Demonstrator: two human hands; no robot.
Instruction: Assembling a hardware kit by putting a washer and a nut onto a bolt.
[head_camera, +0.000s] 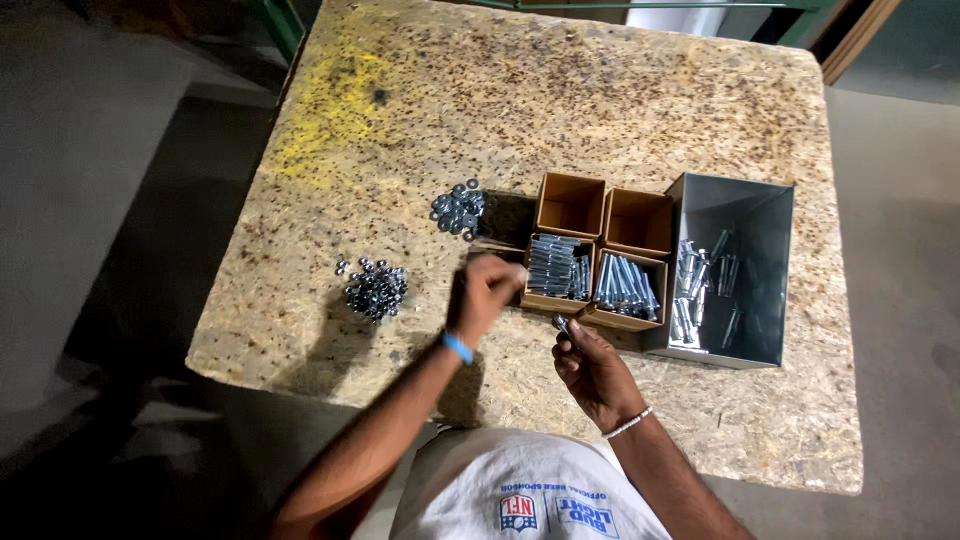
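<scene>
My left hand (487, 292), with a blue wristband, hovers over the tabletop beside the cardboard boxes, fingers curled; I cannot tell if it pinches something small. Lower down, my right hand (590, 365) holds a silver bolt (562, 325) upright by its shank. Two front cardboard boxes (527, 297) hold rows of bolts, and two empty ones (570, 205) stand behind them. A pile of washers (459, 209) lies left of the boxes. A pile of nuts (375, 288) lies farther left, nearer to me.
A grey metal bin (735, 200) with loose bolts stands right of the boxes. All sit on a chipboard table (600, 110) with a yellow stain at its far left. Grey floor surrounds the table.
</scene>
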